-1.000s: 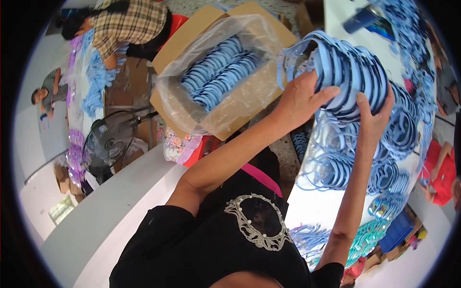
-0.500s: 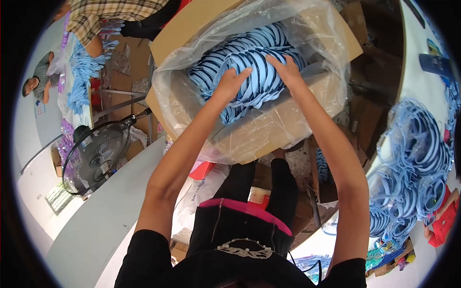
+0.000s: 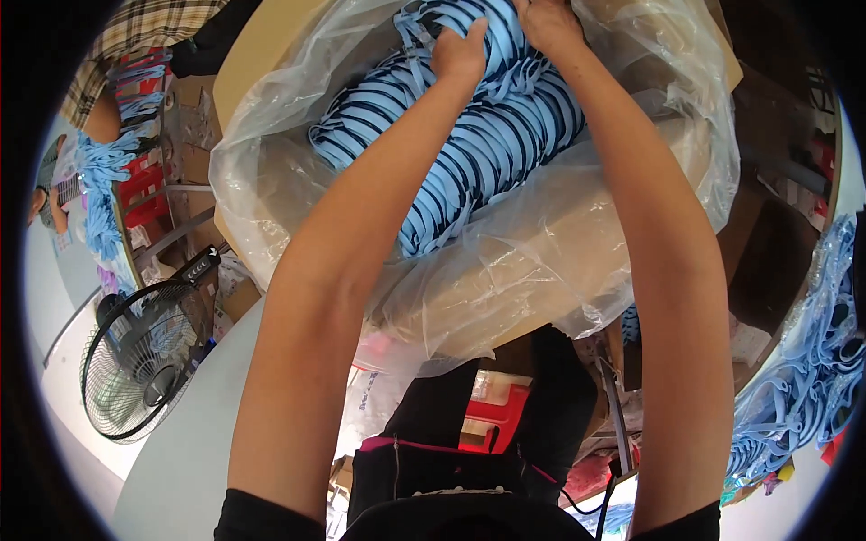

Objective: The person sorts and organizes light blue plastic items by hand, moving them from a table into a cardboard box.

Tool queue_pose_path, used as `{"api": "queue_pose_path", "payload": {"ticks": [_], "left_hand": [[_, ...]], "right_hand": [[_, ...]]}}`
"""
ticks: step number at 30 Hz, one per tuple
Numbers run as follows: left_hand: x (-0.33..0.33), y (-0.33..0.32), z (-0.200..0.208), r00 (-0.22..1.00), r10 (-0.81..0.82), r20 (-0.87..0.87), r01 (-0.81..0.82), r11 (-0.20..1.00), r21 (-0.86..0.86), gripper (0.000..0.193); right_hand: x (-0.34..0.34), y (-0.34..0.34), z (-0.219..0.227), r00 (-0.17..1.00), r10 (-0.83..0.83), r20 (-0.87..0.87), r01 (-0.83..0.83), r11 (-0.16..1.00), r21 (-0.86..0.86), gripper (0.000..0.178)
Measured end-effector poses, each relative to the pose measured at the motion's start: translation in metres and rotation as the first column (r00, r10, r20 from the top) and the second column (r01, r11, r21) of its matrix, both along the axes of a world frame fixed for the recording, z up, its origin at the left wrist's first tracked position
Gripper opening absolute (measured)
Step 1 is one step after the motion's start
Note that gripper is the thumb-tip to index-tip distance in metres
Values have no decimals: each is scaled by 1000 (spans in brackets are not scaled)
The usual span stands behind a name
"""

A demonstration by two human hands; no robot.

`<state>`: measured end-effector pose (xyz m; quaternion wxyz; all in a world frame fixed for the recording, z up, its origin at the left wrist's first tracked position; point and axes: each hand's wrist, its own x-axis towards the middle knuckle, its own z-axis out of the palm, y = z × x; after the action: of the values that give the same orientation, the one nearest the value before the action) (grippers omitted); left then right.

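Both arms reach into a cardboard box (image 3: 242, 74) lined with a clear plastic bag (image 3: 262, 171). Rows of light-blue bands (image 3: 478, 162) with dark edges lie nested together inside it. Above these rows, near the far side, is another bundle of the same bands (image 3: 446, 13). My left hand (image 3: 460, 56) is closed on the near left side of that bundle, its thumb pointing up. Across from it, my right hand (image 3: 548, 27) has its fingers curled at the bundle's right side. The upper picture edge cuts off part of the bundle and of the right fingers.
A black fan (image 3: 144, 361) stands at the left beside a pale table edge (image 3: 194, 424). Piles of loose blue bands (image 3: 798, 397) lie on the right-hand table. Another person's checked sleeve (image 3: 113, 41) shows at upper left. Below the box is a red stool (image 3: 492, 419).
My hands have moved to the far side of the box with the upper bundle, baring the rows below. The view has shifted, and the box looks larger.
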<state>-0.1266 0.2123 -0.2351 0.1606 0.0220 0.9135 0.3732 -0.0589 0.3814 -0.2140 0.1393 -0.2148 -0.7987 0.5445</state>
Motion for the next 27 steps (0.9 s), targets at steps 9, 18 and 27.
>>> {"api": "queue_pose_path", "payload": {"ticks": [9, 18, 27], "left_hand": [[-13, 6, -13, 962, -21, 274, 22, 1000, 0, 92], [-65, -74, -34, 830, -396, 393, 219, 879, 424, 28], [34, -223, 116, 898, -229, 377, 56, 907, 418, 42]], "right_hand": [[-25, -39, -42, 941, -306, -148, 293, 508, 810, 53], [-14, -65, 10, 957, -233, 170, -4, 579, 815, 45], [193, -84, 250, 937, 297, 184, -332, 920, 206, 24]]}}
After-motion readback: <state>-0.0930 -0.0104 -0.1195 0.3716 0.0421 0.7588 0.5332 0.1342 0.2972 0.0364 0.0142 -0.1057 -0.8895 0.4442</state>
